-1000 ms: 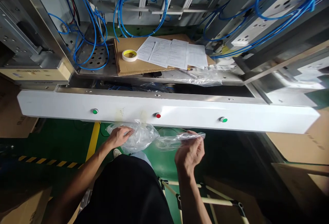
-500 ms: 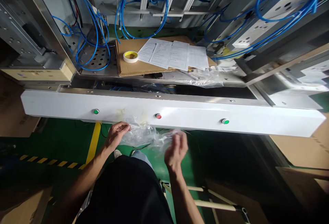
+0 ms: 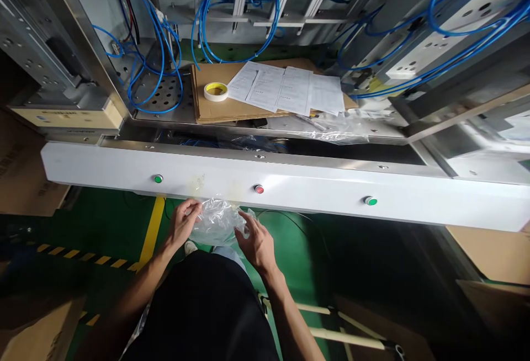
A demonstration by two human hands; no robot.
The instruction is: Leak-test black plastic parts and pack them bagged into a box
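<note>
A crumpled clear plastic bag [image 3: 217, 220] hangs between my hands, just below the front edge of the white panel [image 3: 310, 190]. On its left side, my left hand [image 3: 185, 220] pinches the film between thumb and fingers. My right hand [image 3: 256, 239] is at the bag's right edge, fingers curved around the plastic with thumb and forefinger close to it. Whether the right fingers grip the film firmly is hard to make out through the clear plastic.
Green buttons [image 3: 158, 179] and a red button [image 3: 259, 189] sit on the panel. Behind it lie cardboard [image 3: 207, 112], a tape roll [image 3: 216, 91], printed sheets [image 3: 265, 88] and more clear plastic [image 3: 339, 129]. Blue hoses [image 3: 202, 24] hang above. A tube frame [image 3: 348, 338] stands at lower right.
My right hand has moved left toward my left hand, and the stretched right part of the bag has drawn in. The left hand stays at the bag's left side.
</note>
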